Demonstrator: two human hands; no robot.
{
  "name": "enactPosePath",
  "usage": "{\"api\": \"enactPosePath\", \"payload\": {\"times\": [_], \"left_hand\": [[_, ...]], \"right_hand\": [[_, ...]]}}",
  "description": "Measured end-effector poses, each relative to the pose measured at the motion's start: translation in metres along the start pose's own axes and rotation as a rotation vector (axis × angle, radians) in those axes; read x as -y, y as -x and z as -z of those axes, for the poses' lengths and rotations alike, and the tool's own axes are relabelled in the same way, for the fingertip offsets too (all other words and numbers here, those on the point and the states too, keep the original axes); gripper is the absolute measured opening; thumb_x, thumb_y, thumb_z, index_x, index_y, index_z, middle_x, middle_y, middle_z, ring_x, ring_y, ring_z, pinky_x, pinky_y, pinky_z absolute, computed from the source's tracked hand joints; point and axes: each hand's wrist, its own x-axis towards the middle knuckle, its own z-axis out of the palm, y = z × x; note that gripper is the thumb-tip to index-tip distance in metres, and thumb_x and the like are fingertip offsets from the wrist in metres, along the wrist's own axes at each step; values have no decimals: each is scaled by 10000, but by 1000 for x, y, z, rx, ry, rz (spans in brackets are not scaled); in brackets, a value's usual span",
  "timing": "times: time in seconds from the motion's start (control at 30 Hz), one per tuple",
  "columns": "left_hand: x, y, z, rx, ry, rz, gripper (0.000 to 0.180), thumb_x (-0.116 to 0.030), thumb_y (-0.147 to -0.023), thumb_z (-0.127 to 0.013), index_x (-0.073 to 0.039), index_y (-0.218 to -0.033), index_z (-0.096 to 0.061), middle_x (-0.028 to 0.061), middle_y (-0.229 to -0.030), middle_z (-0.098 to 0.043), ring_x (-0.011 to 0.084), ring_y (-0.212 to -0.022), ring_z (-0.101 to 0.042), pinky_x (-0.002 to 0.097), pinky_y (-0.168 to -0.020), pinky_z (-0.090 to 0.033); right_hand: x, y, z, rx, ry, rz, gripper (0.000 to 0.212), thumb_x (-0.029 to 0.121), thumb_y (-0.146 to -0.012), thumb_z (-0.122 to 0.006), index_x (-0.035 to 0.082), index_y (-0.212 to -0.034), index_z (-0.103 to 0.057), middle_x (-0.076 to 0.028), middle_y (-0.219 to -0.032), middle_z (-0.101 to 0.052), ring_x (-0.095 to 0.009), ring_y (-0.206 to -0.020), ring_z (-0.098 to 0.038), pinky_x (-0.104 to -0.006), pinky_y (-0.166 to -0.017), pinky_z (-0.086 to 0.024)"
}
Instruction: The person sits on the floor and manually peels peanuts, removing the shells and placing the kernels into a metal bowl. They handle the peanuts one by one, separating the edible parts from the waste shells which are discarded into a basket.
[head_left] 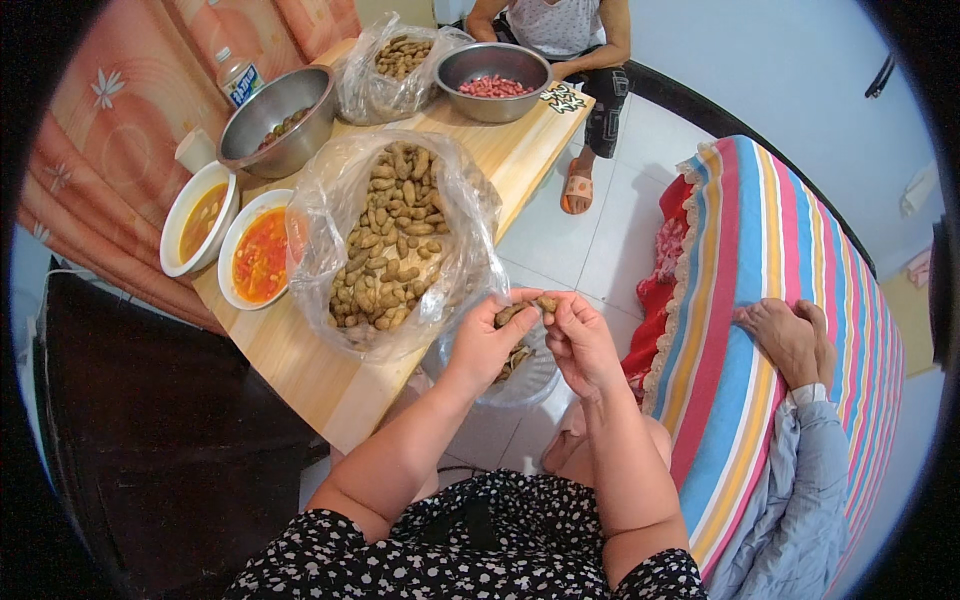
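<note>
beside wooden table [330,395], pinched brown peanuts [512,314] with left hand [484,336] and with right hand [582,342], above clear basin [527,391]; probably risked dropping them onto tiled floor [555,240] through squeezing too suddenly.

A bulging clear plastic bag of brown peanuts [468,228] blocks the left hand [482,338] from crossing the pale wooden table [345,392]; between the right hand [583,347] and the striped multicoloured bedspread [742,400] lies open room.
</note>
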Motion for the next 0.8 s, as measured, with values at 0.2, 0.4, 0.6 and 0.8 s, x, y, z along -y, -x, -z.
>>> {"api": "enactPosePath", "payload": {"times": [0.2, 0.4, 0.6, 0.8], "left_hand": [[3, 1, -1, -22, -30, -82, 220, -98, -830, -579, -46, -1042, -612, 31, -940, -579, 109, -870, -523, 237, -811, -411], [-2, 1, -1, 53, -123, -250, 214, -101, -817, -591, -48, -1022, -622, 35, -921, -574, 130, -894, -508, 251, -840, -394], [-6, -1, 0, 96, -108, -286, 184, -31, -805, -570, 4, -985, -594, 30, -969, -588, 115, -909, -525, 256, -822, -413], [-9, 11, -5, 120, -363, -302, 166, 8, -776, -559, -15, -938, -589, 83, -872, -629, 156, -764, -604, 257, -691, -476]], "right_hand": [[-1, 0, 4, 121, -183, -161, 258, 257, -859, -546, 37, -990, -512, 9, -750, -500, -28, -538, -333, -125, -414, -256], [0, -1, 3, 264, -204, -167, 254, 257, -869, -531, 41, -998, -499, 12, -734, -489, -27, -526, -325, -127, -419, -275], [6, 2, -6, 233, 63, -16, 396, 146, -805, -560, 6, -1169, -494, -7, -857, -548, -54, -667, -487, -177, -574, -406], [-3, 11, -10, 99, 618, 311, 403, 150, -777, -634, -17, -1128, -528, -96, -1070, -566, -140, -973, -515, -271, -843, -407]]}}
